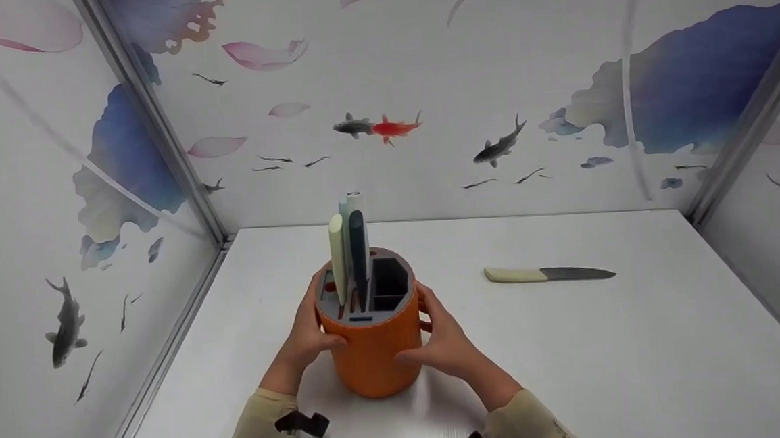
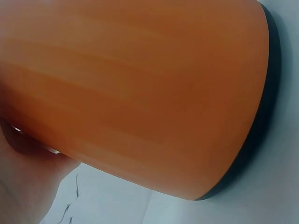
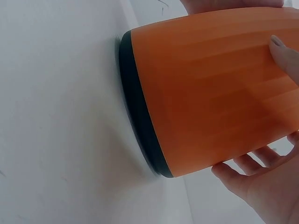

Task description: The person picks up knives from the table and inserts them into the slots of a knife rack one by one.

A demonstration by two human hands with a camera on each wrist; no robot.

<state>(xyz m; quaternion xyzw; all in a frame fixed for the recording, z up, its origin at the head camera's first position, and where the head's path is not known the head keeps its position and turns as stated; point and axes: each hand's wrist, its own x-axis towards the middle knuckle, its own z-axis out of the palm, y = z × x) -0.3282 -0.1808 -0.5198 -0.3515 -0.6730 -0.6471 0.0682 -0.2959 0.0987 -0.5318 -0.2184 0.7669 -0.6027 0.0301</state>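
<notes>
An orange knife block (image 1: 375, 359) with a grey slotted top is in front of me, its dark base (image 3: 140, 112) at the white tabletop. My left hand (image 1: 305, 329) grips its left side, thumb at the front. On the opposite side my right hand (image 1: 448, 341) holds it, with the thumb across the front and the fingers around the right side. Several handles stick up from the slots, among them a cream handle (image 1: 337, 256) and a dark blue handle (image 1: 358, 248). The left wrist view is mostly filled by the block's orange wall (image 2: 140, 93).
To the right of the block, a knife (image 1: 549, 274) with a cream handle and grey blade lies flat on the white table (image 1: 574, 357), its tip pointing right. Walls printed with fish and petals (image 1: 265, 54) enclose the table at the back and both sides.
</notes>
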